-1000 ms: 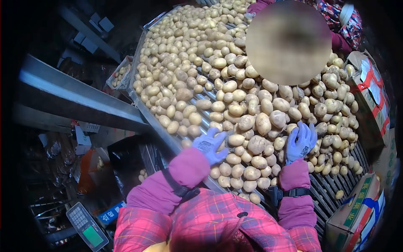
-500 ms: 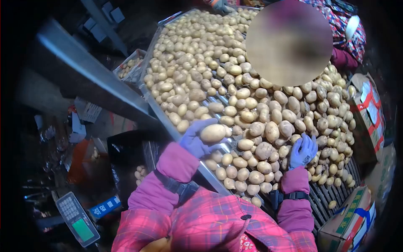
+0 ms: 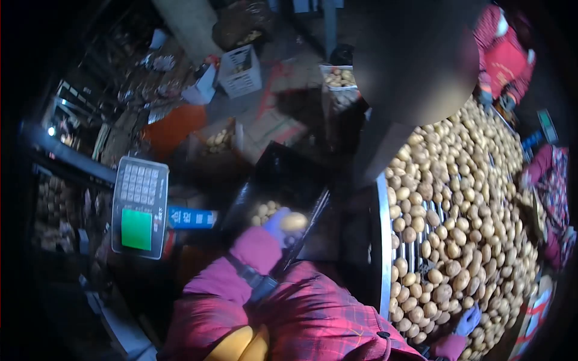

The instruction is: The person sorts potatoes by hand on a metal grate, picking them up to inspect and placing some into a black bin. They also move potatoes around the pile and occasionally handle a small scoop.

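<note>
My left hand [image 3: 275, 227], in a purple glove, is closed around a large potato [image 3: 294, 222]. It is over a box lined with black plastic [image 3: 283, 174], where several other potatoes [image 3: 260, 214] lie. My right hand [image 3: 468, 320], gloved alike, rests with fingers stretched out on the potatoes [image 3: 460, 280] spread over a metal-edged roller table [image 3: 383, 240]. I see nothing held in it, though its fingertips are small in view.
Left of the box stands a scale with a green display [image 3: 136, 228]. Beyond are a white crate [image 3: 239, 72] and a box of potatoes [image 3: 339, 77]. Two people [image 3: 504, 63] work by the table's far sides. A blurred disc hides part of the upper view.
The view has swung left. My left hand has carried the potato from the roller table to over the black-lined box. My right hand stays on the potatoes.
</note>
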Tool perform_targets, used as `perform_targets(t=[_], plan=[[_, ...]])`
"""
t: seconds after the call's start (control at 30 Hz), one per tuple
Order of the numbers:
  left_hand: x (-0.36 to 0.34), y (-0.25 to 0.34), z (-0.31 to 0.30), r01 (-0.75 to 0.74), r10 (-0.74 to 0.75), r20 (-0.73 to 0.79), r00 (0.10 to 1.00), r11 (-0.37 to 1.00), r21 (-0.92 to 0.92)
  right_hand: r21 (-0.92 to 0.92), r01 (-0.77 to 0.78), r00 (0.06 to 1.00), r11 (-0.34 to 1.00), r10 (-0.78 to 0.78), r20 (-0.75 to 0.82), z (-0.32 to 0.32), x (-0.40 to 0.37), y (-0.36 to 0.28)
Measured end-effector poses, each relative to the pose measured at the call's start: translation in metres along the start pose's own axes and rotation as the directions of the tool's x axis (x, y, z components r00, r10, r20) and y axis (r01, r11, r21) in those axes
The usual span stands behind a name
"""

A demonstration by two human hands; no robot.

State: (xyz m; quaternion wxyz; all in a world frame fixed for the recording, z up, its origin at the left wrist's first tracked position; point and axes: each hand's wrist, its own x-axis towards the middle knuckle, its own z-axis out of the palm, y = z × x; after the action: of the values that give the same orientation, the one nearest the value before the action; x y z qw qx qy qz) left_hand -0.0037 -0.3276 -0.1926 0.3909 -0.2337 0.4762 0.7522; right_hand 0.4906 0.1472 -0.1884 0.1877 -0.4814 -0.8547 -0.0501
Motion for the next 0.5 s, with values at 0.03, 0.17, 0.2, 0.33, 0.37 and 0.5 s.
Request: perform_targets(t=[0.03,0.17,0.2,0.33,0.37,0.5], plan=[[0.004,0.004,-0.03,-0.056,0.052,-0.042,0.998,0.991,-0.12,0.158,-0.141,0.99,0.977,0.139,0.022,0.023,0.008,0.054],[-0.061,0.033,-0.072,-0.289,0.311,-0.149,0.939,0.945,0.153,0.116,0.048,0.981,0.992,-0.025,-0.193,-0.024,0.057,-0.064],[-0.072,0.033,-0.093,-0.268,0.276,-0.167,0.946,0.961,0.069,0.124,0.232,0.961,0.965,-0.208,-0.18,-0.012,0.074,-0.063],[-0.102,-0.009,-0.208,-0.395,0.46,-0.402,0.792,0.888,0.238,0.026,0.424,0.9,0.905,-0.418,-0.12,-0.005,0.1,-0.17],[-0.112,-0.034,-0.243,-0.403,0.599,-0.412,0.686,0.785,0.47,0.052,0.429,0.902,0.902,-0.425,-0.075,0.003,0.107,-0.18],[-0.153,-0.103,-0.325,-0.012,0.919,-0.239,0.314,0.256,0.967,0.078,0.411,0.901,0.909,-0.417,0.115,0.055,0.137,-0.182]])
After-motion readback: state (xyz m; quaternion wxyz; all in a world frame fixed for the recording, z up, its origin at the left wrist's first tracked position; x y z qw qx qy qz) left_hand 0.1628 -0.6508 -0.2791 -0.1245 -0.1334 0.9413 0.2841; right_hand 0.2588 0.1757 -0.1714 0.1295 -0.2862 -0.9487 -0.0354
